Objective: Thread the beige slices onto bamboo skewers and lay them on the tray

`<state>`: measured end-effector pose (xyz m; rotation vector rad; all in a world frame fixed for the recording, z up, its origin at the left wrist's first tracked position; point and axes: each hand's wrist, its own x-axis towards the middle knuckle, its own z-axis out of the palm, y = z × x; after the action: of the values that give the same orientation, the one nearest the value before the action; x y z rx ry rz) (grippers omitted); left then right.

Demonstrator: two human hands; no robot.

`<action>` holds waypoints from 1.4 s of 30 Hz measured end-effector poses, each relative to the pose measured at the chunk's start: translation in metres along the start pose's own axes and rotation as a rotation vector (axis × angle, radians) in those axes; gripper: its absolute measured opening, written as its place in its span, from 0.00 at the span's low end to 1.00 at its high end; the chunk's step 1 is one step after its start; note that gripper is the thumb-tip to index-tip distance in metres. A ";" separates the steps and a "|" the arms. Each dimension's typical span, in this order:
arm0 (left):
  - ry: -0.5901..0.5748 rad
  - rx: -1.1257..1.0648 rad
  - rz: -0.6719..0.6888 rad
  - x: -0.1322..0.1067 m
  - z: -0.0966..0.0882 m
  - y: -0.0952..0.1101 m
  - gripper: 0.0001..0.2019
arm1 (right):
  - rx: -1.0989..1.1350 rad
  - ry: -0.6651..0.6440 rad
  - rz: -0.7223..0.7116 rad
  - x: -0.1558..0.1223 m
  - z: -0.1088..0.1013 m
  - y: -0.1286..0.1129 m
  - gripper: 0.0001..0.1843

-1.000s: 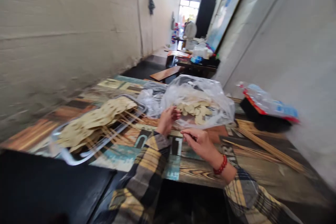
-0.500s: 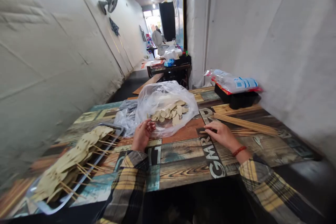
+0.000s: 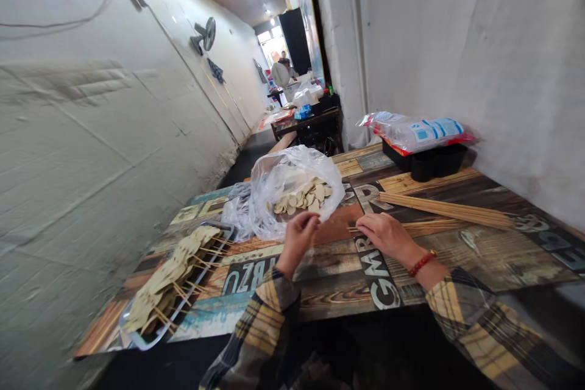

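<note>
My left hand (image 3: 299,242) is in front of a clear plastic bag (image 3: 267,180), thumb and fingers pinched together. Whatever is between its fingertips is too small to make out. Inside the bag's open mouth lies a heap of pale, flat round slices (image 3: 301,196). My right hand (image 3: 384,234) is closed over thin bamboo skewers (image 3: 425,225) low on the table, their tips poking out left of its fingers. A thicker bundle of skewers (image 3: 448,208) lies just behind that hand. On the left, a clear tray (image 3: 158,341) holds layered pale slices threaded on skewers (image 3: 176,274).
The table (image 3: 329,292) has a patchwork wood print with lettering. At its back right, a plastic package (image 3: 425,131) lies on a black container (image 3: 439,161). Crumpled clear plastic (image 3: 237,210) sits left of the bag. Walls flank both sides, and a person is far behind.
My left hand has moved right, from the bag's left front corner to its front right, and its fingers have closed into a pinch. My right hand stays by the skewers. The view has shifted.
</note>
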<state>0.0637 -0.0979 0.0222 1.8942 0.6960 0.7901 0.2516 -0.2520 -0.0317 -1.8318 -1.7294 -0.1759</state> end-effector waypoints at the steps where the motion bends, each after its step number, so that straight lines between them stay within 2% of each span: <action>1: -0.045 0.143 0.077 -0.003 0.011 0.003 0.09 | -0.003 -0.003 -0.009 0.000 0.000 -0.001 0.13; 4: -0.170 0.440 0.260 -0.010 0.037 0.010 0.07 | -0.005 -0.008 -0.034 -0.001 -0.001 -0.003 0.13; 8: -0.240 0.650 0.348 -0.012 0.052 0.016 0.07 | 0.000 -0.027 -0.083 -0.003 -0.002 -0.004 0.11; 13: -0.340 0.870 0.461 -0.014 0.054 0.023 0.10 | -0.033 -0.063 -0.136 -0.005 -0.003 -0.005 0.10; 17: -0.408 1.016 0.534 -0.018 0.054 0.028 0.12 | -0.059 -0.038 -0.155 -0.005 -0.002 -0.006 0.11; 22: -0.452 1.088 0.590 -0.021 0.050 0.032 0.09 | -0.061 -0.022 -0.164 -0.006 0.000 -0.005 0.11; 26: -0.422 1.112 0.558 -0.024 0.026 0.027 0.06 | -0.042 -0.007 -0.158 -0.007 0.001 -0.003 0.11; 32: -0.271 1.115 0.464 -0.035 -0.041 0.006 0.07 | -0.010 -0.035 -0.151 -0.008 0.004 0.004 0.13; 35: -0.236 1.096 0.413 -0.044 -0.073 -0.002 0.10 | -0.017 -0.055 -0.144 -0.009 0.006 0.008 0.13; 42: -0.032 0.869 0.246 -0.070 -0.131 -0.014 0.12 | -0.031 -0.053 -0.072 -0.012 0.007 0.024 0.12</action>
<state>-0.0823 -0.0735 0.0392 2.8109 0.8804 0.6472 0.2708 -0.2576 -0.0516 -1.8120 -1.8398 -0.1854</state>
